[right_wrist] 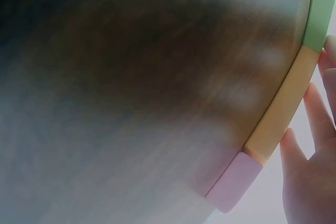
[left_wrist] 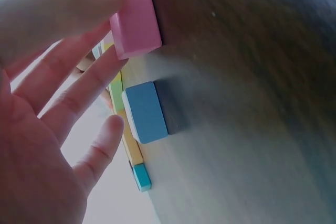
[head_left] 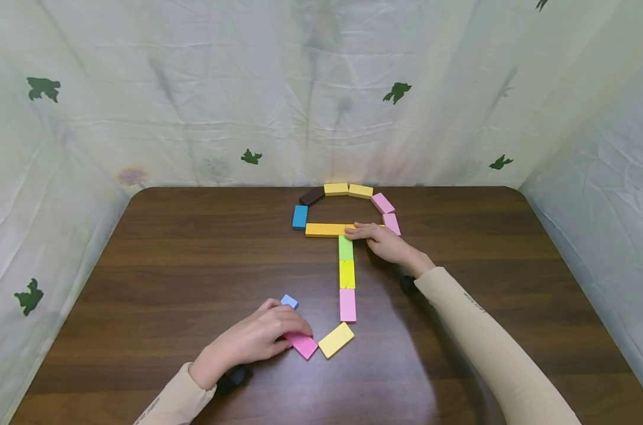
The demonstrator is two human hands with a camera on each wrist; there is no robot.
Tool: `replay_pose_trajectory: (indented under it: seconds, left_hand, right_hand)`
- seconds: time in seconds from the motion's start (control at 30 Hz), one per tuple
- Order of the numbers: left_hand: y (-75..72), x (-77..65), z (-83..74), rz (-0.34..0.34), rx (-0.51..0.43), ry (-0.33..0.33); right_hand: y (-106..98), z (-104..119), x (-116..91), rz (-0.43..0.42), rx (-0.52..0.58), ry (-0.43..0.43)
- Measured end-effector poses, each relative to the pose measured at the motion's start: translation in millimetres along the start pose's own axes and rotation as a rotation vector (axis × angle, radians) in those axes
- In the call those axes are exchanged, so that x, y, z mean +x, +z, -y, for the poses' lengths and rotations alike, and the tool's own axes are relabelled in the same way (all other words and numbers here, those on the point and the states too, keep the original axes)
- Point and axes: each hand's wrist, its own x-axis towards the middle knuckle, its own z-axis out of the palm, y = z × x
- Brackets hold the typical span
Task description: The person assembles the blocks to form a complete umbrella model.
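My left hand [head_left: 258, 333] pinches a pink block [head_left: 304, 346] on the table, thumb on one side and fingers on the other. Beyond those fingers lies a small blue block [left_wrist: 147, 113], partly covered by the hand in the head view. A pale yellow block [head_left: 336, 340] sits at the pink block's right end. My right hand [head_left: 387, 243] lies with its fingers extended over the orange row [head_left: 324, 230], hiding much of its right half. Below that row, a green block [head_left: 345, 248], a bright yellow block [head_left: 347, 274] and a light pink block [head_left: 347, 305] form a straight column.
Above the orange row, an arch holds a blue block [head_left: 299, 218], a dark brown block [head_left: 312, 196], two pale yellow blocks [head_left: 336, 189] and two pink blocks [head_left: 383, 203]. A printed curtain [head_left: 194, 88] hangs right behind the wooden table's far edge [head_left: 220, 192].
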Motion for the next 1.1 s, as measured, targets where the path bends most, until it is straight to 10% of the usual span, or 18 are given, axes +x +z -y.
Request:
replay_pose_trajectory:
  seconds: [0.53, 1.1]
  left_hand:
    - [-17.2, -10.4, 19.4, -0.092, -0.007, -0.103]
    - [-13.1, -9.2, 24.1, -0.04, -0.01, -0.121]
  right_hand:
    - [0.1, -0.2, -0.7, -0.006, 0.002, -0.025]
    - [-0.8, 2.6, -1.6, -0.006, 0.012, -0.005]
